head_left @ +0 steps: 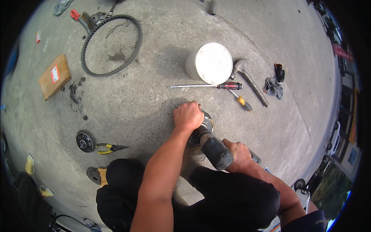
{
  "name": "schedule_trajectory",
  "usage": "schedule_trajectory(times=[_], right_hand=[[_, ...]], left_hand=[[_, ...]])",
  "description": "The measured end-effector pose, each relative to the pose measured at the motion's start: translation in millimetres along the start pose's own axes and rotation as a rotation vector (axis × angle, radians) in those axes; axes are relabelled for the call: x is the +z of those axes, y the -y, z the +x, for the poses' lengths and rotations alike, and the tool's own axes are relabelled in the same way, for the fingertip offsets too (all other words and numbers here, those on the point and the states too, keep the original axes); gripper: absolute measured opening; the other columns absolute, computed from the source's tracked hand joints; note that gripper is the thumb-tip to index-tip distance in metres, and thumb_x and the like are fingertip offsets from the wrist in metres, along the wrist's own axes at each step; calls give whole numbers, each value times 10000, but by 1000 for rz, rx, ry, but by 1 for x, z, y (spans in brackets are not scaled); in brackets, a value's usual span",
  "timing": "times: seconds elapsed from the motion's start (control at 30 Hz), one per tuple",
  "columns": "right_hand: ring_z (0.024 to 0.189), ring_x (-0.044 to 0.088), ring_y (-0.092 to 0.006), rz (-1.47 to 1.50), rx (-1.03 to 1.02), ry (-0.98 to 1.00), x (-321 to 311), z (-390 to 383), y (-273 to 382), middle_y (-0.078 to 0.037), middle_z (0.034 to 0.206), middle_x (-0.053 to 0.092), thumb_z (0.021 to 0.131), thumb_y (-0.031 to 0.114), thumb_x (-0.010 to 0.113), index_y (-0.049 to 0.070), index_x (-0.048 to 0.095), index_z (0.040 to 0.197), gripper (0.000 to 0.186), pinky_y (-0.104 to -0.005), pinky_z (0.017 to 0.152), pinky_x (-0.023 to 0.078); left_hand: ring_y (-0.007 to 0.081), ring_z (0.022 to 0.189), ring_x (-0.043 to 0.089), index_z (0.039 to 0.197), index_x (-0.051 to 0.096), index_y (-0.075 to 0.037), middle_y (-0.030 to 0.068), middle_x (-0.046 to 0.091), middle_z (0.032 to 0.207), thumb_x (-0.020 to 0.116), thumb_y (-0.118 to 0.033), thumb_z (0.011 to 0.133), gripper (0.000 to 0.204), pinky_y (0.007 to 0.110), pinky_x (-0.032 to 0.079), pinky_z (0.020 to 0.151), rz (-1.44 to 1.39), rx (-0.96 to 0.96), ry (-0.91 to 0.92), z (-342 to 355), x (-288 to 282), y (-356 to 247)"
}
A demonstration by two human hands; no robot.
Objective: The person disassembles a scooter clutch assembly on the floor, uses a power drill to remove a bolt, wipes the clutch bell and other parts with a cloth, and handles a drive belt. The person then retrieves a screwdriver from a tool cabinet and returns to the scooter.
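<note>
My right hand [236,154] is wrapped round the handle of a dark impact wrench [217,152]. The wrench's nose and socket reach into the middle of a round metal part [208,121], which looks like a clutch or pulley assembly. My left hand [188,115] is closed over the far left rim of that part, its fingers curled and partly hidden. Wrench and hand cover much of the part. Left of my knees, a toothed dark wheel [85,141] lies beside yellow-handled needle-nose pliers [110,147].
Ahead stands a white bucket [213,63], with a long screwdriver [205,86], a yellow-handled screwdriver [243,103] and a hammer [251,81] around it. A drive belt [140,40] and cardboard box [55,77] lie far left. A rag [274,88] is right. Another person's shoes [30,164] show left.
</note>
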State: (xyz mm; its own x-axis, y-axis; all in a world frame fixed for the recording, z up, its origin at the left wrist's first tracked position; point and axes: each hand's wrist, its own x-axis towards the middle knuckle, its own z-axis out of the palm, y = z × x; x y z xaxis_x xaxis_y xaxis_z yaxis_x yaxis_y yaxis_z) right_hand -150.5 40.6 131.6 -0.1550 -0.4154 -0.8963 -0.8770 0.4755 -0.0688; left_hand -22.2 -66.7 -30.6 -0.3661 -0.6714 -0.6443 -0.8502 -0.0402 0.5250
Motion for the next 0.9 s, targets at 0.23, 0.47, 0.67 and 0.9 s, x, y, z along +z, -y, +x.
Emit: schedule_trajectory(times=[0.23,0.47,0.67,0.9], right_hand=[[987,715,-466,21,-8,-14,6,-3,0,-243,964,751,796,283,777,95,653,1119,393,-542,881,570],[997,714,-467,40,15,-1,3,-4,3,-248,972,751,801,269,775,85,652,1092,365,-541,884,572],[995,712,-470,38,14,19,2,-2,2,-252,973,747,811,290,767,82,646,1075,357,-543,882,564],[993,717,-473,4,26,61,2,2,-1,-277,974,733,786,396,774,58,624,1116,495,-558,906,558]], left_hand=[[394,1055,735,1051,783,-89,184,773,1092,553,-283,1007,304,527,567,924,4,-17,24,-1,-6,-3],[395,1036,737,1054,780,-87,188,772,1083,555,-293,1009,309,529,568,914,-3,-8,-11,1,0,-1],[394,1039,737,1058,778,-84,190,772,1084,551,-289,1007,310,530,567,911,1,-8,5,1,-2,-1],[394,1054,733,1063,774,-85,183,772,1085,552,-280,1010,300,533,563,920,-12,-14,16,2,-2,-1]])
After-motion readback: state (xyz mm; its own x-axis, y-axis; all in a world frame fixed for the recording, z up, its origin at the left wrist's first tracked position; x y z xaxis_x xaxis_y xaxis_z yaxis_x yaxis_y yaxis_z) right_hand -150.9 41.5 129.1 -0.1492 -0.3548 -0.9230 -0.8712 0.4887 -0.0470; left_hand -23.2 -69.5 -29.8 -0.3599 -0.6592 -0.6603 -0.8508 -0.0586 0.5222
